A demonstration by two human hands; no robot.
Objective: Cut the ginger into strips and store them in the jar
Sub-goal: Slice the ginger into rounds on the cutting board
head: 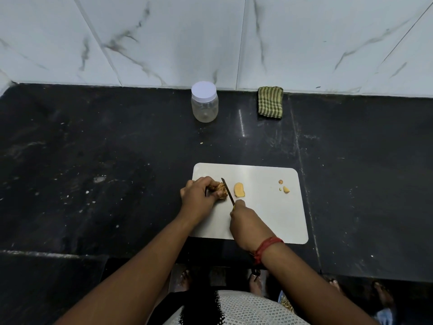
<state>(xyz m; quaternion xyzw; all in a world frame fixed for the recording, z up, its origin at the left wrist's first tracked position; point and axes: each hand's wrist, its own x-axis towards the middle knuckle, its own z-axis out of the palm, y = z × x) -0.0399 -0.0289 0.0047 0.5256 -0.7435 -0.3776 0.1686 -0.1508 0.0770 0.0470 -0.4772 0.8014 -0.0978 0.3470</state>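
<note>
Eyes on the white cutting board [269,214], lying on the black counter [93,172] — everything happens on its left part. The left hand [199,195] sits at the board's left edge, fingers curled over the ginger [221,190], pinning the knobbly piece down so only its cut end peeks out to the right of the fingers. Right against that cut end stands the knife [228,191], blade edge down on the board, tip pointing away from the person. The right hand [246,221] grips the knife's handle, fist closed around it, a red thread bracelet [267,247] on the wrist, near the board's front edge. Just right of the blade lies one flat ginger slice [239,190], pale orange, apart from the main piece. Over toward the board's right side — a few small ginger scraps [284,187], well apart from the slice. Beyond the board's far edge stands the jar [204,105], clear plastic, upright, white lid on, close to the marble-tiled wall [210,38]. To the right of the jar lies a folded green striped cloth [270,102], also by the wall.
</note>
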